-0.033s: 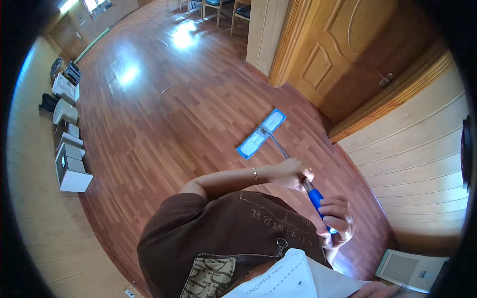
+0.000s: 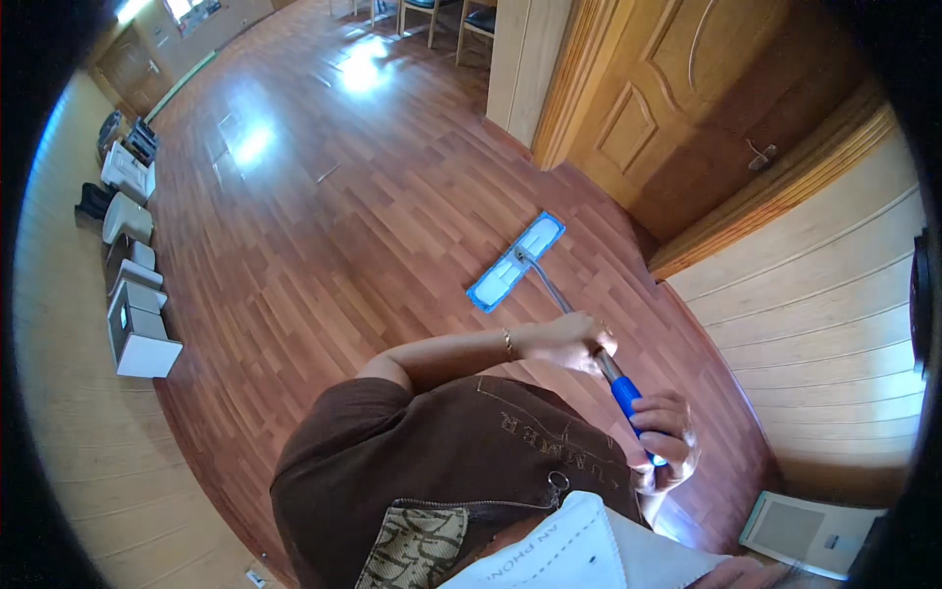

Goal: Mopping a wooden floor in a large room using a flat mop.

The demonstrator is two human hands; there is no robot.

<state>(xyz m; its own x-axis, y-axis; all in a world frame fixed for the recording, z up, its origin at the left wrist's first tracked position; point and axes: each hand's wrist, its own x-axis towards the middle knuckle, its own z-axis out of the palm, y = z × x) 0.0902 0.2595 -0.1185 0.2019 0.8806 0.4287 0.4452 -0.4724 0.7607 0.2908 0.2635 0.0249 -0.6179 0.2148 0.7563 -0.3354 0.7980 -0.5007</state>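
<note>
Reddish-brown planks run the length of this room, and here's the floor point(image 2: 294, 285) with a real shine on it: two bright patches of light point(image 2: 365, 71) glaring toward the far edge. Down on those boards lies the flat mop head point(image 2: 500, 283), white on top, blue fringe all round, set slantwise nearer the right edge of the floor than the left. Up from its middle comes the metal pole point(image 2: 551, 286), and both hands are on it! The left hand point(image 2: 567, 341), a bracelet at the wrist, is closed round the pole; the right hand point(image 2: 669, 440) sits higher up, fingers curled round the blue grip point(image 2: 626, 395) at the end. Over at the right edge, a brown wooden door point(image 2: 677, 128) stands shut beside a pale panelled wall point(image 2: 805, 304), and a white unit point(image 2: 810, 535) with a grey panel occupies the near right corner. Across the way, a row of white and dark boxes point(image 2: 147, 344) lines the left edge, while chairs point(image 2: 424, 20) with dark seats stand up at the far edge.
</note>
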